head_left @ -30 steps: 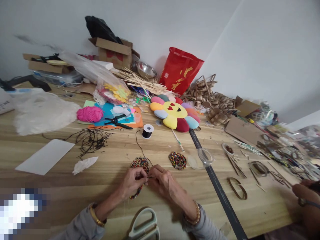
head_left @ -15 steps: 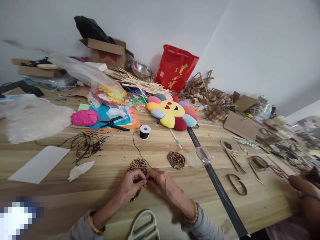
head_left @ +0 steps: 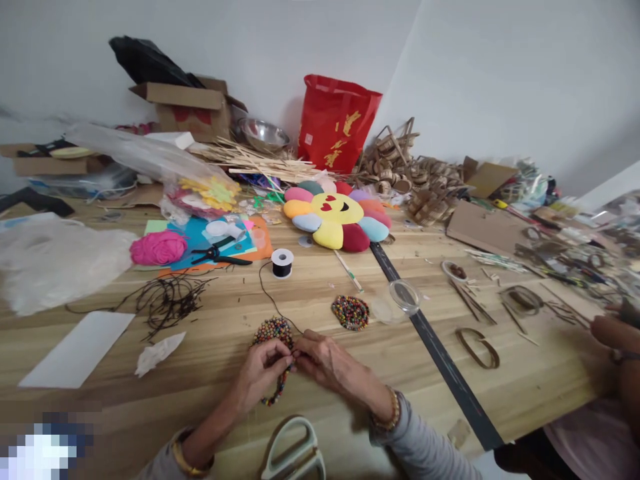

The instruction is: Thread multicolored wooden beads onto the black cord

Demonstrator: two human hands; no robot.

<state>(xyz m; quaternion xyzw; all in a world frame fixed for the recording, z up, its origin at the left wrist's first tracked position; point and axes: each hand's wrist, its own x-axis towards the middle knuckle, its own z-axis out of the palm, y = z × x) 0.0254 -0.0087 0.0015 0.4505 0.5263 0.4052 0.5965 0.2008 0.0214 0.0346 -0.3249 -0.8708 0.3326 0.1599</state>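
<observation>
My left hand (head_left: 261,373) and my right hand (head_left: 325,360) meet fingertip to fingertip over the wooden table. Both are closed in a pinch on a thin black cord (head_left: 273,298), which runs back to a white spool of black cord (head_left: 283,264). Just behind and under my left hand lies a heap of multicoloured strung beads (head_left: 273,330), and a strand of it hangs below the fingers. The exact point pinched is hidden by the fingertips. A second coil of strung beads (head_left: 350,313) rests to the right. Pale-handled scissors (head_left: 295,450) lie nearest to me.
Cord offcuts (head_left: 173,297), a white card (head_left: 80,350) and black pliers (head_left: 220,257) lie on the left. A flower cushion (head_left: 337,212) sits at the back. A clear round lid (head_left: 405,295) rests on a black strip (head_left: 450,377). Another person's hand (head_left: 610,330) is at far right.
The view has shifted slightly, so the things at the back sit further left. Both hands keep their pinch close together over the beads, with little movement.
</observation>
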